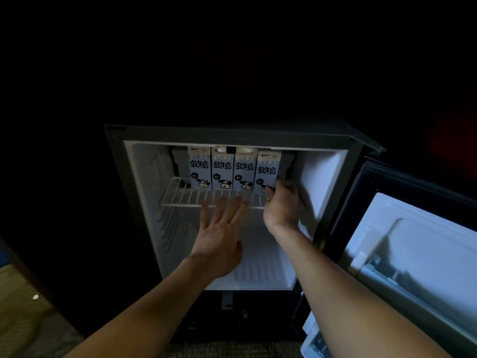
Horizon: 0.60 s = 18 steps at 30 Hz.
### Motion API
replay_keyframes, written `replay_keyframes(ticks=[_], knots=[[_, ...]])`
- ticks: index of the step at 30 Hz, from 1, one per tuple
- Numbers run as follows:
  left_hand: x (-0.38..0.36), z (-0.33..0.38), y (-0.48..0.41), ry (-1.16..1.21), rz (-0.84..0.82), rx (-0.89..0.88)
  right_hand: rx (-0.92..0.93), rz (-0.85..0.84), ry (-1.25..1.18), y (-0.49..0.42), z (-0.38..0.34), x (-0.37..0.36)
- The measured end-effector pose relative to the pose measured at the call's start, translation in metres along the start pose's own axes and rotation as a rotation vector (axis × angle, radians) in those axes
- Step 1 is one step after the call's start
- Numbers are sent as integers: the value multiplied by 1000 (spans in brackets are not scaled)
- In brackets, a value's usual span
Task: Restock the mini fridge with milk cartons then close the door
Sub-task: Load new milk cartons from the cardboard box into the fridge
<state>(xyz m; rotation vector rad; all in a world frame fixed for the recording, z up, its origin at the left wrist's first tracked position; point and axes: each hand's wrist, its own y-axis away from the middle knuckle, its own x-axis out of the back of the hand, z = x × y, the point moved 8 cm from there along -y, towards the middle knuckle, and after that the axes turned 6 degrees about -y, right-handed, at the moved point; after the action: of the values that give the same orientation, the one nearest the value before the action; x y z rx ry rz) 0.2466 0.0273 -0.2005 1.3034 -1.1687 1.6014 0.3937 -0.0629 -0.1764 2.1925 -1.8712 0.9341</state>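
Milk carton [267, 171], rightmost of four upright on the fridge's [322, 171] wire shelf [196, 197], gripped low by the right hand's [282, 205] curled fingers [282, 186]; left hand [219, 241] spread flat, empty. Judged stiff but dentable, weighty if full; best held by flat sides.

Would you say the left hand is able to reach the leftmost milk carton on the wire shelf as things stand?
Probably yes: the left hand is open just before the wire shelf, and the bare shelf front leaves a free way to the leftmost carton.

Matt paper milk cartons [233, 168]; white-coated wire shelf [185, 196].
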Motion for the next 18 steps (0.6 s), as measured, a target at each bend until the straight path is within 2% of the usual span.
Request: replay_keyframes(ticks=[5, 14, 18], knots=[[-2, 1, 1, 15, -42, -15, 21, 8, 148, -1, -4, -5], [0, -1, 2, -26, -104, -56, 51, -33, 159, 7, -10, -4], [9, -2, 12, -20, -200, -81, 98, -102, 205, 36, -16, 6]])
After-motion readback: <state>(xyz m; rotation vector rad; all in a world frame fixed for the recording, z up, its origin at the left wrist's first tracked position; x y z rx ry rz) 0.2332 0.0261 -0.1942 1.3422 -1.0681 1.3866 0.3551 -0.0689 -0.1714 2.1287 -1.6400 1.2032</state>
